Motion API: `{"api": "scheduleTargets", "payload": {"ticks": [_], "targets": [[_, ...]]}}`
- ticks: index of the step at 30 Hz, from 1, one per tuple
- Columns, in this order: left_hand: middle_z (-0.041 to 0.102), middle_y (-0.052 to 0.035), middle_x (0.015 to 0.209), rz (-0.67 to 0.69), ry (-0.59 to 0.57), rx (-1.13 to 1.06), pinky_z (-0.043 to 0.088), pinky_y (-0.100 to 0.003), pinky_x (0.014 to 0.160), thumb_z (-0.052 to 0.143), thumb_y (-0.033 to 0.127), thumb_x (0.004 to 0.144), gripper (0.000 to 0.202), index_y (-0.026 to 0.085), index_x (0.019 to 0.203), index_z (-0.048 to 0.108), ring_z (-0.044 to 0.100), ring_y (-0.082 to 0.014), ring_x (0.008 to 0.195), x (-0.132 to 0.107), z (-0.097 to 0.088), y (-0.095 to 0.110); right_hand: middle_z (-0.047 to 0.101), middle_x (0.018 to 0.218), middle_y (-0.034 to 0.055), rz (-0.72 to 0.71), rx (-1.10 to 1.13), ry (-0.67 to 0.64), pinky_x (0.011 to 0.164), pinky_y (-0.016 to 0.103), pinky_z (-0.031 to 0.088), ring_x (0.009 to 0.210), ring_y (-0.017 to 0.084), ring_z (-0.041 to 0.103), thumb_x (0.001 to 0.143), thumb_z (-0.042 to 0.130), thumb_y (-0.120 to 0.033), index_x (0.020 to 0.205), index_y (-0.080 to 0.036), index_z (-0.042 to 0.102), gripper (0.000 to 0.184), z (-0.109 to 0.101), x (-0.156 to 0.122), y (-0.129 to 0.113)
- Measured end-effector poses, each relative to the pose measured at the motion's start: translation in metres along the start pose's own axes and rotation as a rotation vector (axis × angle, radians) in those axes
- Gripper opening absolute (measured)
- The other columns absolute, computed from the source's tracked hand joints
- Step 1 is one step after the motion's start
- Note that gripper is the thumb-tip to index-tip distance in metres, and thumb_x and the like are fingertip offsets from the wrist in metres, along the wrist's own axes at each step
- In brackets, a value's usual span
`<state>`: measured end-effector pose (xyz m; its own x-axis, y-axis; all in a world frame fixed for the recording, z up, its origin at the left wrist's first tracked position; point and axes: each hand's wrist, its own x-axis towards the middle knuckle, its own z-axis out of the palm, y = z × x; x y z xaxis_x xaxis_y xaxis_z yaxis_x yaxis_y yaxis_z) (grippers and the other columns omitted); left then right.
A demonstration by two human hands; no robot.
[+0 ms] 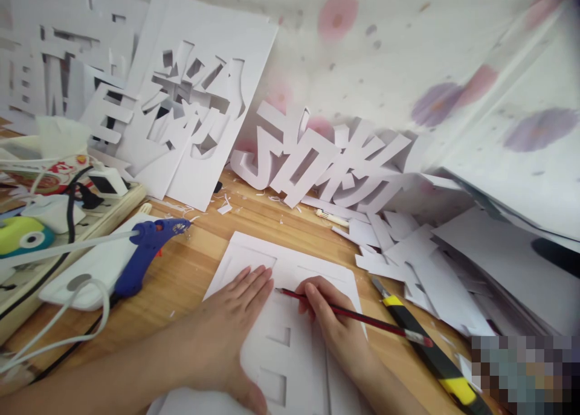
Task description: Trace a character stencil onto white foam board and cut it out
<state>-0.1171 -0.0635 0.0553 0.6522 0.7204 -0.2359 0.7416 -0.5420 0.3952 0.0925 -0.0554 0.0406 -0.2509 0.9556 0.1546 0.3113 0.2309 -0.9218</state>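
White cut-out sheet (299,345) lies at six o'clock; the left hand (222,321) presses it flat, fingers close together. The right hand (336,327) pinches a red-and-black pencil (371,321); a yellow-and-black cutter (432,359) rests around four o'clock.

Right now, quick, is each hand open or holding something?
Left hand: open, laid flat on the paper, holding nothing.
Right hand: closed on the pencil, its tip by the left hand.
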Motion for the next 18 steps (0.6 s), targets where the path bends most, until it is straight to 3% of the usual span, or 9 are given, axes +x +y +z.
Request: {"api": "scheduleTargets", "payload": {"ticks": [6, 18], "targets": [[-0.012, -0.0139, 0.144, 0.0, -0.001, -0.012, 0.005, -0.048, 0.109, 0.049, 0.079, 0.054, 0.122, 0.005, 0.14, 0.004, -0.007, -0.0318, 0.133, -0.0005, -0.0021, 0.0015, 0.049, 0.059, -0.004, 0.047, -0.043, 0.01, 0.051, 0.023, 0.034, 0.054, 0.011, 0.042, 0.087, 0.044, -0.034, 0.069, -0.021, 0.046, 0.022, 0.0043, 0.0022, 0.0014], [-0.014, -0.0128, 0.143, -0.007, -0.019, -0.015, 0.005, -0.048, 0.109, 0.05, 0.078, 0.055, 0.121, 0.006, 0.14, 0.003, -0.01, -0.031, 0.132, -0.0018, -0.0005, 0.0008, 0.051, 0.063, -0.0036, 0.017, -0.255, -0.02, 0.053, 0.022, 0.035, 0.056, 0.011, 0.045, 0.088, 0.041, -0.03, 0.073, -0.021, 0.046, 0.018, 0.0047, -0.0018, -0.0028]]}}
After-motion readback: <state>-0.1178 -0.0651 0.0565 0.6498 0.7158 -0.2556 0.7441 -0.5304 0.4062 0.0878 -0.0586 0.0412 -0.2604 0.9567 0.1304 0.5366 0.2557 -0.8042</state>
